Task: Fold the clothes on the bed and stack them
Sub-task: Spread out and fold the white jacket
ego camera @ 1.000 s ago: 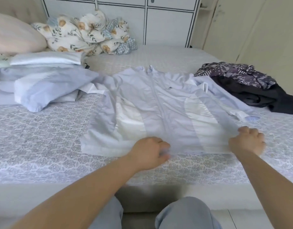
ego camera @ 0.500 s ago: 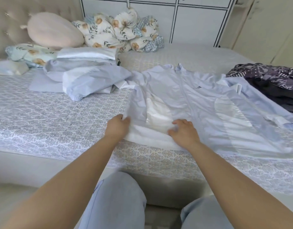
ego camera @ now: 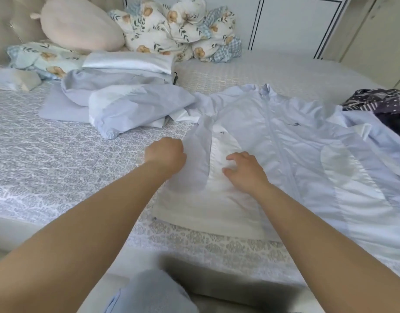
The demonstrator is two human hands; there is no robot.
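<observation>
The light-blue zip jacket [ego camera: 284, 154] lies spread front-up on the bed [ego camera: 59, 166]. The left hand [ego camera: 166, 154] grasps its folded-in side edge. The right hand [ego camera: 244, 171] rests on the white panel, fingers loosely spread.

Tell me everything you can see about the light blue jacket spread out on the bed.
The light blue jacket lies front up and spread flat on the patterned bed cover. It looks thin and slightly shiny, pale blue with white side panels, a full zip closed up the middle, a stand collar and a small dark chest logo. Its left side edge is turned inward, gripped by the left hand. The right hand rests spread on the white panel. One sleeve trails toward the dark clothes.
</observation>
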